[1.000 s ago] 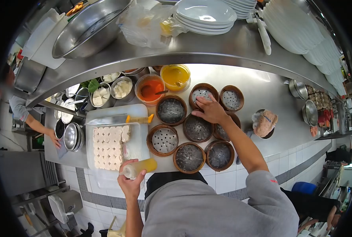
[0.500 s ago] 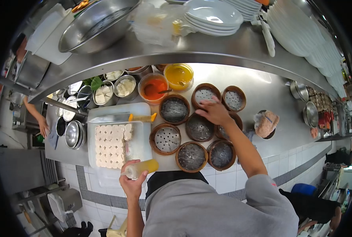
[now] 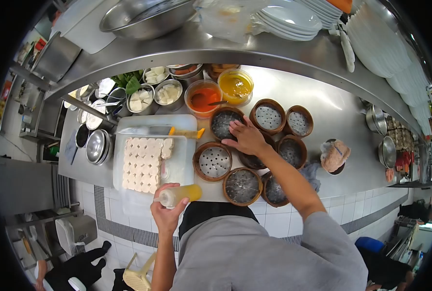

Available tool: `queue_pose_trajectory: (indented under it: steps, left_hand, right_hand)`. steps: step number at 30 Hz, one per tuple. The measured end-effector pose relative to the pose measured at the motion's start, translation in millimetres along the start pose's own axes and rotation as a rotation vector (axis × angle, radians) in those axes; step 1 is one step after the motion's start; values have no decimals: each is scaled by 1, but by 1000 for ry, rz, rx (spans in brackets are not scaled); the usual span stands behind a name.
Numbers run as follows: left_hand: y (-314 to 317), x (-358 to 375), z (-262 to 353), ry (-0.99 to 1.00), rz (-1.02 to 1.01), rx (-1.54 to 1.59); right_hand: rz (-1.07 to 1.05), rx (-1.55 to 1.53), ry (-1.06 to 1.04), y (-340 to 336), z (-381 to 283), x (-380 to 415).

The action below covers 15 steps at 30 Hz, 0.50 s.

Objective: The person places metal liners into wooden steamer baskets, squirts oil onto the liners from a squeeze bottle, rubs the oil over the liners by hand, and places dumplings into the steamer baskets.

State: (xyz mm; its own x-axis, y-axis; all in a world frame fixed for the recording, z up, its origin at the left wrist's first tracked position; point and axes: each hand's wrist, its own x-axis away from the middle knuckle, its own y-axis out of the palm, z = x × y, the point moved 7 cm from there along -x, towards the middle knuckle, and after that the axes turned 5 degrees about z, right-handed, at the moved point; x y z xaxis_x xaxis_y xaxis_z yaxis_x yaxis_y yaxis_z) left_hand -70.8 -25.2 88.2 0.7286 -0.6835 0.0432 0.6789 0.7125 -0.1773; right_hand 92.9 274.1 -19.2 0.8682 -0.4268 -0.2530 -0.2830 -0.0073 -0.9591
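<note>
Held by us: 1 clear plastic squeeze bottle w/ yellow liquid (image 3: 181, 194), at near edge of steel tabletop (image 3: 342, 121), L hand's (image 3: 169, 213) fingers clamped round it. R hand (image 3: 251, 139): fingers spread apart over 1 round brown-walled steamer w/ dark perforated base (image 3: 220, 125); contact, we can't tell. Adj.: 7 similar steamers (image 3: 268, 117). To L: white rect. board (image 3: 177, 120), yellow-handled knife (image 3: 184, 132), pale round pcs. (image 3: 143, 165) in rows. Behind: tub w/ red-orange sauce (image 3: 201, 98).

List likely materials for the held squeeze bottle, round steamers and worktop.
Squeeze bottle: likely translucent plastic; yellow contents show through.
Round steamers: brown, fairly matt walls suggest bamboo or wood; perforated bases look like grey metal, judging by their dull sheen.
Worktop: probably satin stainless steel, given grey sheen and blurred highlights.
</note>
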Motion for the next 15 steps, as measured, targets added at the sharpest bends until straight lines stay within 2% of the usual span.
queue_pose_trajectory:
  steps: [1, 3, 5, 8, 12, 14, 15]
  left_hand:
    - [-2, 1, 1, 9, 2, -4]
    - [-8, 7, -1, 7, 27, 11]
    - [-13, 11, -7, 2, 55, 28]
    - [-24, 16, -13, -2, 95, 21]
    - [-23, 14, -9, -39, 72, 9]
    - [-22, 12, -8, -41, 69, 35]
    - [-21, 11, -5, -30, 66, 41]
  right_hand:
    - [-91, 103, -19, 4, -1, -2]
    - [-144, 74, -26, 0, 1, 0]
    - [-81, -93, -50, -15, 2, -2]
    - [-49, -42, -45, 6, 4, 14]
    - [-13, 17, -96, -11, 0, 7]
    - [-206, -63, -39, -13, 4, 0]
    - [-207, -62, -41, -11, 7, -2]
